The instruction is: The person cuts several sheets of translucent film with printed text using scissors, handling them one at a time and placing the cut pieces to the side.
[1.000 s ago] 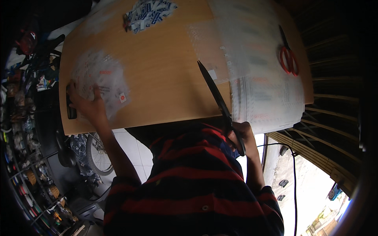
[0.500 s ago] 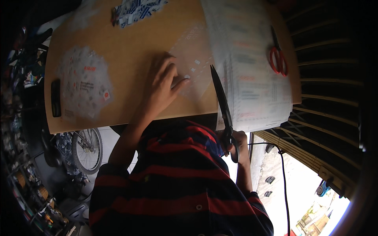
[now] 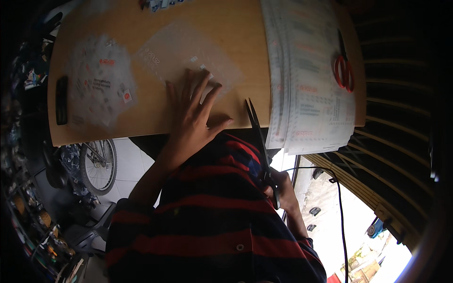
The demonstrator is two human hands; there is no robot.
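Observation:
My left hand lies with its fingers spread over the lower edge of a thin see-through plastic sheet with small white print, flat on the brown table. My right hand is closed round the handles of black scissors, down by my right side below the table edge. Their blades point up toward the table, slightly parted at the tips and cutting nothing. To the right lies a stack of printed translucent plastic sheets, nearest the scissors.
A loose pile of clear pieces with red print covers the table's left side, beside a black oblong object. Red-handled scissors rest on the right stack. Blue-and-white pieces show at the far edge. A black cable hangs at right.
The see-through sheet has shifted left, away from the stack. My left hand has gone from curled fingers to spread fingers lying on it. The black scissors sit slightly lower and further left.

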